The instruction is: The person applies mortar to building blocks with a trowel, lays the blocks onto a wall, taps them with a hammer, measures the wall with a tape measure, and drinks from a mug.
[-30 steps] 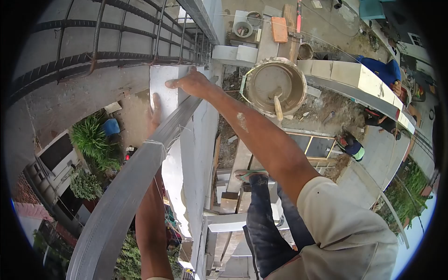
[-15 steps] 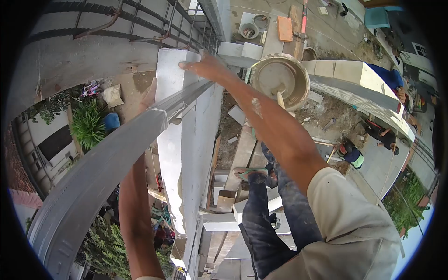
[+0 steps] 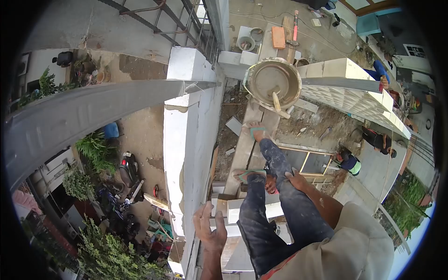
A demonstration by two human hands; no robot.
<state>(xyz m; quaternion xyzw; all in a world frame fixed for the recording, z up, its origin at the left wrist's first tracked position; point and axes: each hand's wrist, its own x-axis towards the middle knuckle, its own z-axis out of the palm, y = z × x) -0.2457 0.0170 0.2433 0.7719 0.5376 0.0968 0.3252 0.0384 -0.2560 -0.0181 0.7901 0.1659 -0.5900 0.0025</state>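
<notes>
Left hand: wide, fingers spread, nothing in it; near the long white block wall. Right hand: on the dusty dark-blue trousers near 1 knee; cannot tell how far its fingers are closed. White rectangular block at the wall's far end, beside dark ribbed steel bars. Long grey metal channel crosses the view over the wall; contact unclear. Right of wall: round mortar-crusted bucket, grey mix inside, 1 pale tool handle sticking up. 2 sandalled feet on grey-brown wooden planks.
</notes>
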